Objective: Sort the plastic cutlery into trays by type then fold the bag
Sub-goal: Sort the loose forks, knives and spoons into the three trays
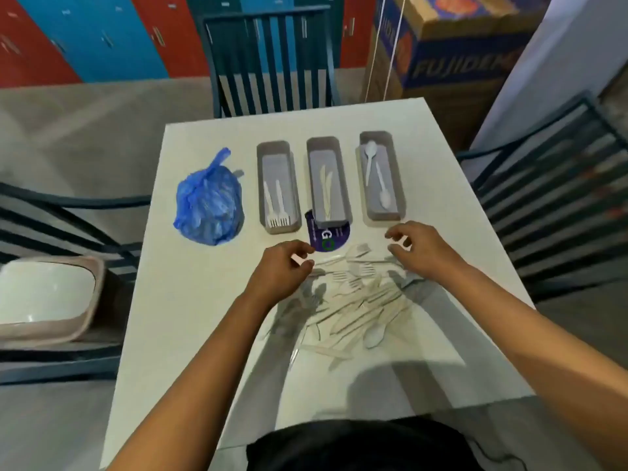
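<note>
White plastic cutlery pile (356, 300) lies scattered on the worktop just under both hands; left hand (282, 270) and right hand (418, 253) hover loosely curled, empty.

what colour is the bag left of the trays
Blue, a crumpled plastic bag on the white table; the head view shows it best.
</note>
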`<move>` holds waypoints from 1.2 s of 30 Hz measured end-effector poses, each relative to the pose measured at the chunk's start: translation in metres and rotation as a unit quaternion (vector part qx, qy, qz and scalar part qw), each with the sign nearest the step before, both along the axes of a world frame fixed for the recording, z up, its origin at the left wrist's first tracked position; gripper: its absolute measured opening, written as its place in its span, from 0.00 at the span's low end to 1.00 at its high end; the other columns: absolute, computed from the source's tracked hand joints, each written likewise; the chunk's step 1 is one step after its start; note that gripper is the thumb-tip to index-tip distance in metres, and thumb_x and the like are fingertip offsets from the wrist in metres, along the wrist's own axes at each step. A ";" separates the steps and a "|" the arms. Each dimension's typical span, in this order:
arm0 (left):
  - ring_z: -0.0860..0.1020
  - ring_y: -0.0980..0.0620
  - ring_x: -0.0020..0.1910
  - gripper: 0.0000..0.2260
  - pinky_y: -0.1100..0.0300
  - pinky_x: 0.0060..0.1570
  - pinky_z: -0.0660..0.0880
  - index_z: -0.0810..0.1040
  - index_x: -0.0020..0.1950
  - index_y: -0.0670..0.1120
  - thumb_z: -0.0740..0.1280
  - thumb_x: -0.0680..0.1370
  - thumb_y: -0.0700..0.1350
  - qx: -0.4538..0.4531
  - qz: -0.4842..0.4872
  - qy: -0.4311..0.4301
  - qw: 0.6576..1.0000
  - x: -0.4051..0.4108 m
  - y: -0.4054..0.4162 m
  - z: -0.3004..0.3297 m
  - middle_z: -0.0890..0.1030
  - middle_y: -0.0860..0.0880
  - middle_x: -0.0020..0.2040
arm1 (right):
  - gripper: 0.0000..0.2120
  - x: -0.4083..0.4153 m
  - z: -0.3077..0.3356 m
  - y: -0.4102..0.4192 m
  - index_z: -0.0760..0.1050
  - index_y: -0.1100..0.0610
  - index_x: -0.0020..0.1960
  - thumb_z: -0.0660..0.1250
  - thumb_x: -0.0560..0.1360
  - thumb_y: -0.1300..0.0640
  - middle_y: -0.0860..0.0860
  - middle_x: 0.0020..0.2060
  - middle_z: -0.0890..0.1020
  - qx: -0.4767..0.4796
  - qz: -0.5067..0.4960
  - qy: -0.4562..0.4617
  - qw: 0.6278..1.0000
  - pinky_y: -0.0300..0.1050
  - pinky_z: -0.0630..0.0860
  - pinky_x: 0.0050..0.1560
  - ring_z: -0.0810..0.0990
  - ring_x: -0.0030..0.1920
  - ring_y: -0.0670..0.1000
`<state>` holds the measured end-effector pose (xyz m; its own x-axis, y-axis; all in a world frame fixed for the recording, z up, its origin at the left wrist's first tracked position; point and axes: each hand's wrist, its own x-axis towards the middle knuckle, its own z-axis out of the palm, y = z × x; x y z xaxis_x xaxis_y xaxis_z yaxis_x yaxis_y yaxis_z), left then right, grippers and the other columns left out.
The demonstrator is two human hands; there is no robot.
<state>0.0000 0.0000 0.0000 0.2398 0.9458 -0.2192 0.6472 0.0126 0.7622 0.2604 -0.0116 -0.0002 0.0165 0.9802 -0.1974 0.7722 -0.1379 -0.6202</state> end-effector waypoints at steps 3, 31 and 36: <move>0.76 0.53 0.39 0.09 0.65 0.44 0.69 0.80 0.56 0.46 0.66 0.76 0.41 -0.042 -0.015 0.026 0.999 0.004 -0.011 -0.023 0.80 0.48 0.50 | 0.11 0.005 -0.025 -0.015 0.78 0.57 0.57 0.66 0.75 0.59 0.54 0.52 0.78 -0.062 -0.029 -0.014 0.998 0.42 0.71 0.49 0.74 0.44 0.51; 0.77 0.46 0.54 0.10 0.54 0.54 0.67 0.75 0.59 0.48 0.59 0.80 0.47 0.021 -0.137 0.239 0.961 0.042 -0.040 -0.097 0.80 0.48 0.55 | 0.14 -0.005 -0.094 -0.044 0.74 0.50 0.61 0.59 0.77 0.60 0.50 0.61 0.75 -0.078 0.011 -0.357 0.931 0.51 0.61 0.63 0.67 0.64 0.55; 0.78 0.45 0.52 0.09 0.55 0.51 0.68 0.75 0.56 0.46 0.58 0.80 0.45 -0.002 -0.106 0.204 0.973 0.042 -0.039 -0.095 0.81 0.46 0.52 | 0.12 -0.002 -0.088 -0.047 0.76 0.50 0.58 0.60 0.78 0.58 0.49 0.59 0.76 -0.062 0.003 -0.365 0.929 0.52 0.55 0.63 0.65 0.65 0.54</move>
